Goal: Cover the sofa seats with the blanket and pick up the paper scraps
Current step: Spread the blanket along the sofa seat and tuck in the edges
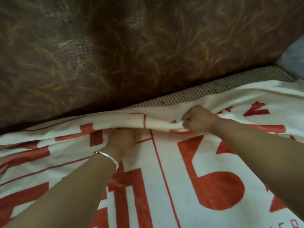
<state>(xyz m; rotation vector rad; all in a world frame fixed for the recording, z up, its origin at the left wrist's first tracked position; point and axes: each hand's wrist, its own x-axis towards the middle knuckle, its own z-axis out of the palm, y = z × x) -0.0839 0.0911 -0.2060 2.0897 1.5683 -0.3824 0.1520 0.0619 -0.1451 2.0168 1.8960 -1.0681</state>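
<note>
A white blanket with large red-orange letters (172,170) lies spread over the sofa seat and fills the lower half of the view. Its far edge is bunched into a fold near the backrest. My right hand (199,120) grips that fold, fingers curled round the cloth. My left hand (122,139), a silver bangle on its wrist, reaches under the raised fold; its fingertips are hidden by the cloth. No paper scraps are in view.
The brown patterned sofa backrest (131,55) rises right behind the blanket's edge. A strip of woven beige seat fabric (213,89) shows uncovered between the backrest and the blanket at the right. A pale cushion or cloth (294,53) sits at the far right.
</note>
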